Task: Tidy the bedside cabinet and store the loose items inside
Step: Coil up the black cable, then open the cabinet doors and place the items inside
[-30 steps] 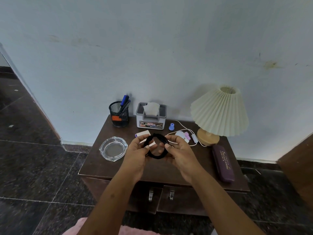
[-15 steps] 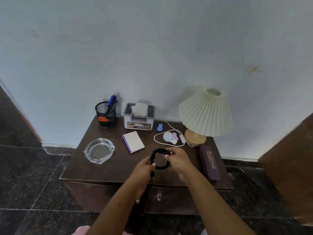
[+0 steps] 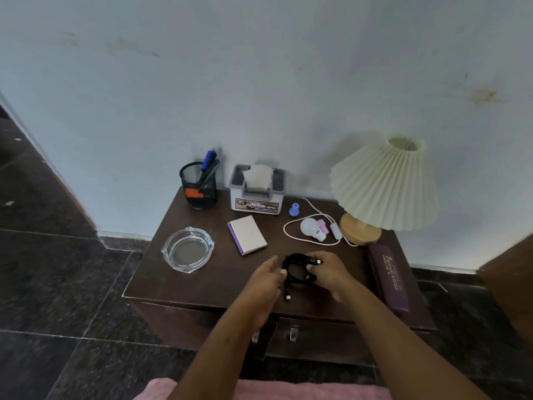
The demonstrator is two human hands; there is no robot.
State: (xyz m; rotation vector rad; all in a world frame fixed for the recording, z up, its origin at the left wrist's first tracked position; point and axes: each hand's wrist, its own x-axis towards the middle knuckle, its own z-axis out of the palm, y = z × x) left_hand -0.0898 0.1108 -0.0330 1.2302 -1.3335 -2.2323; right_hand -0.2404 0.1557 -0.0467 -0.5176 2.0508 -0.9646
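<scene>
Over the near tabletop [image 3: 202,284], the coiled cable [image 3: 297,272] has dropped back from the notebook [image 3: 248,234]. Right grip [image 3: 331,272] clasps the coil; left grip [image 3: 266,281] touches it, hold unclear. Coiling looks finished; stowing inside the cabinet [image 3: 317,339] remains.

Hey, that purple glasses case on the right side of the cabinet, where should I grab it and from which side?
Probably its middle, from above, fingers spanning the narrow width. The glasses case lies flat and long, running front to back along the right edge of the cabinet top, and the lamp base crowds its far end.
</scene>
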